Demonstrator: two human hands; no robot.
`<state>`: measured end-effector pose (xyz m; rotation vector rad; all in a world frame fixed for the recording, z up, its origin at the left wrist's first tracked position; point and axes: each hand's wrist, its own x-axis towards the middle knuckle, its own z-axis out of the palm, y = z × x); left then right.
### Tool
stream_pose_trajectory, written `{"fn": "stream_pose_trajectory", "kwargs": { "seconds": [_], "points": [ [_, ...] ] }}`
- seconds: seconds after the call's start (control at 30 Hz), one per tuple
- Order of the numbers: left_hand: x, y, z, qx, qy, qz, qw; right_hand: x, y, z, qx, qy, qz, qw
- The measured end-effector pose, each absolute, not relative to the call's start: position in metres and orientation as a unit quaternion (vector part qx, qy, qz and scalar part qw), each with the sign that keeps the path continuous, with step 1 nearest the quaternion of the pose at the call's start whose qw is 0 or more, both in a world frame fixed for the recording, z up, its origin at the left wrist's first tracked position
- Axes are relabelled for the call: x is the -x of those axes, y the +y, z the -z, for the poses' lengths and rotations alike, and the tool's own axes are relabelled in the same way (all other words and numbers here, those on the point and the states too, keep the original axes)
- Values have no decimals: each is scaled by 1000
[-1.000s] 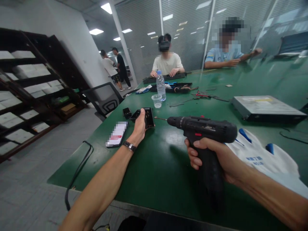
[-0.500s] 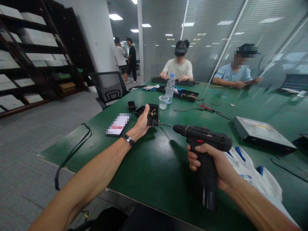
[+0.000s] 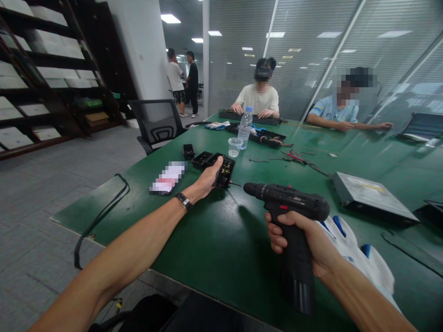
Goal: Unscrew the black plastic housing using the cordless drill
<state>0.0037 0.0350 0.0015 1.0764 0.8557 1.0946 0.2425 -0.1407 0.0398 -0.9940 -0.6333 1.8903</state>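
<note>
Green tabletop (image 3: 207, 249), left hand (image 3: 205, 180) around black case (image 3: 224, 179) with gold-coloured parts (image 3: 227, 168) inside, right hand (image 3: 314, 233) around drill (image 3: 296, 203).

Worn on the person's head, the camera looks forward and down across the table (image 3: 207, 249), with the left hand (image 3: 206, 180) and right hand (image 3: 315, 242) near, the glass wall (image 3: 235, 32) far off.

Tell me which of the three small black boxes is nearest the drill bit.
The rightmost box, held in the left hand, beside the drill bit. The middle box and leftmost box sit farther left.
</note>
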Motion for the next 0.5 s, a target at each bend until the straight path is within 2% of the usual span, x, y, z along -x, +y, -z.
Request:
{"fn": "stream_pose_trajectory", "kwargs": {
  "seconds": [0.5],
  "points": [
    [2,32,-8,-446,360,-462,677,-266,-128,-29,347,-248,-794,433]
  ]
}}
